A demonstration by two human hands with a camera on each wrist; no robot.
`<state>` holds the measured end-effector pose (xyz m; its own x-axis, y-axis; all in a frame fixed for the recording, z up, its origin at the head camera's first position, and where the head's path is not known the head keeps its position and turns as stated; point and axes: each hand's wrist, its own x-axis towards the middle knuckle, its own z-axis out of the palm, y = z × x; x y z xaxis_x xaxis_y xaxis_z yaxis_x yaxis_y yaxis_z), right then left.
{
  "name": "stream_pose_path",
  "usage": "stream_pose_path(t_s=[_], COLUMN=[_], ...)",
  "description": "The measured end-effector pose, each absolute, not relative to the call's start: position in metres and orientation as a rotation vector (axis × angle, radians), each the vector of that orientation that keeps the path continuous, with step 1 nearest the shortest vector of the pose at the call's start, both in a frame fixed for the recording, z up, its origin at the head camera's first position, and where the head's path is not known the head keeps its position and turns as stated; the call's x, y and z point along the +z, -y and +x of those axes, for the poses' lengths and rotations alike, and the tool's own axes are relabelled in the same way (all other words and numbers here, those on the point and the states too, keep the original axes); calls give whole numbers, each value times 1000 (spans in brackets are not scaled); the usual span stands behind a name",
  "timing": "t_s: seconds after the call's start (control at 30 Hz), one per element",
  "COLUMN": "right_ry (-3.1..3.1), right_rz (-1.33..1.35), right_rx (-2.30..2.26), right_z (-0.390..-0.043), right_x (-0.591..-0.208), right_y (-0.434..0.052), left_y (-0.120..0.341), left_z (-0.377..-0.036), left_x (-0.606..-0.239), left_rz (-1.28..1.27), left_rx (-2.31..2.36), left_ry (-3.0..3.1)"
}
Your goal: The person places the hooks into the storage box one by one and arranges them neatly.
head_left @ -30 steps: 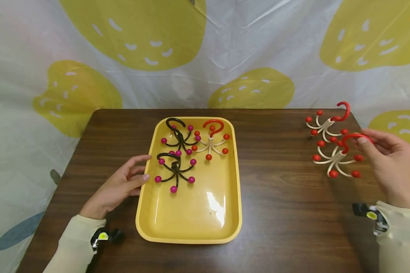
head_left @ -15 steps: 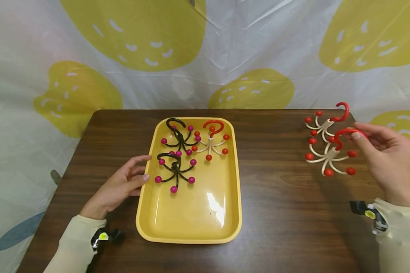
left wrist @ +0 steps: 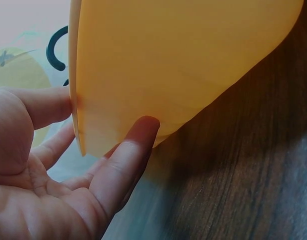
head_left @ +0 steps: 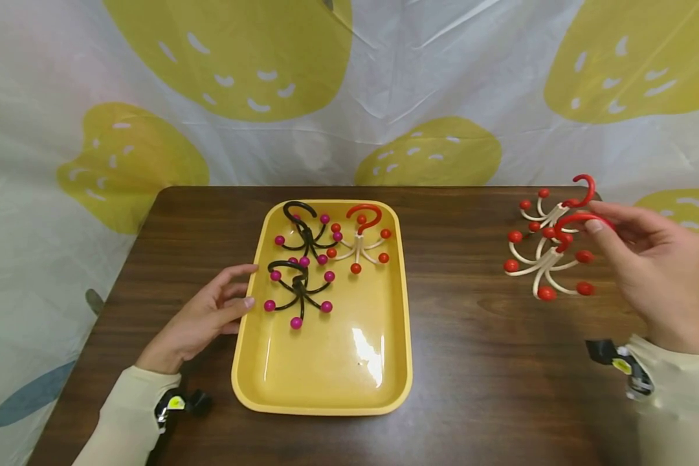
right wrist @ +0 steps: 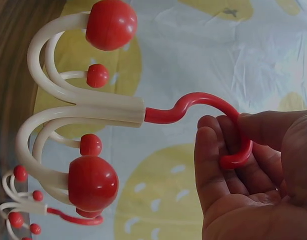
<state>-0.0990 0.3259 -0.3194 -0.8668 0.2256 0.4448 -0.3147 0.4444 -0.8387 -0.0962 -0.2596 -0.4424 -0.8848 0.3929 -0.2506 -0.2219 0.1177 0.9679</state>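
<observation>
My right hand (head_left: 655, 272) pinches the red hook of a white hanger (head_left: 547, 262) with curved arms tipped by red balls. The right wrist view shows its hook (right wrist: 213, 100) between thumb and fingers, arms pointing away from the hand. A similar red-and-white hanger (head_left: 556, 210) stands behind it on the table. At the left side of a yellow tray (head_left: 326, 401), my left hand (head_left: 206, 317) rests its fingertips against the rim and outer wall (left wrist: 143, 65). Inside the tray are another red-and-white hanger (head_left: 359, 243) and two black hangers with magenta balls, one behind (head_left: 307, 236), one nearer (head_left: 299, 288).
The dark wooden table (head_left: 472, 362) runs back to a hanging sheet (head_left: 431, 77) with yellow fruit shapes. Bare tabletop lies between the tray and the right hand. Each wrist wears a small camera on a strap.
My right hand has moved a little to the left, carrying the red-and-white hanger, which now overlaps the one behind it. The left hand and the tray have stayed put.
</observation>
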Motion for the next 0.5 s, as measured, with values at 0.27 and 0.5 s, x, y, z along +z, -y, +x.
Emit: stream_pose_path(t_s=[0.27,0.5], right_ry=[2153,2206], right_rz=[176,231], right_rx=[1507,1379], right_z=[-98,-99], right_x=[-312,-308], right_y=[-311,-298], left_y=[259,259], left_z=[-96,-96], left_x=[-442,-442], left_rz=[169,158], left_rx=[1819,1819], left_ry=[-1950,-1950])
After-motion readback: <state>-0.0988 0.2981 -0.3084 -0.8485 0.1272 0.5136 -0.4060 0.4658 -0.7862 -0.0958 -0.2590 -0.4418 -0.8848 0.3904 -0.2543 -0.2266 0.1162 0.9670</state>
